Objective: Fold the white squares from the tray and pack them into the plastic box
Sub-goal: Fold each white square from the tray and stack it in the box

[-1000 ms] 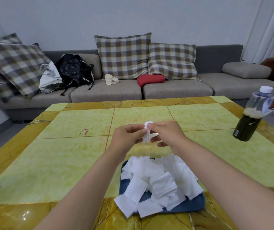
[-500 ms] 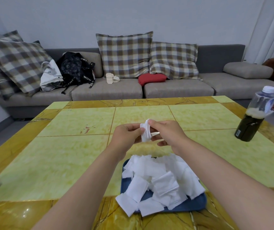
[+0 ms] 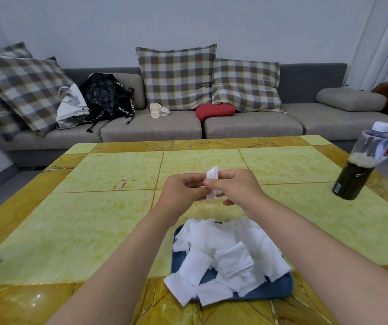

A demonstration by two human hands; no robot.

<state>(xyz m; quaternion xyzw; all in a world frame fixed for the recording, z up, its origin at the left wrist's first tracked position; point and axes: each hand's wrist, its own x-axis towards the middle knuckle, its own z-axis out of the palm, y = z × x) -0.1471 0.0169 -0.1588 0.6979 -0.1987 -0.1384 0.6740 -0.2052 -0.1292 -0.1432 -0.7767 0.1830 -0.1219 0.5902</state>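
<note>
Head view: left grip (image 3: pixel 183 191) and right grip (image 3: pixel 237 186) both pinch one square (image 3: pixel 212 175) above the surface (image 3: pixel 94 219), on the heaped tray's (image 3: pixel 279 289) far side. Since a second ago it has stretched into a narrower upright strip; folding seems nearly done, box unseen.

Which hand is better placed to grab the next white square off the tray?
Probably the right hand: it lines up with the blue tray's middle, the left hand only with its left edge. Both pinch the folded square, so one must let go first.
</note>
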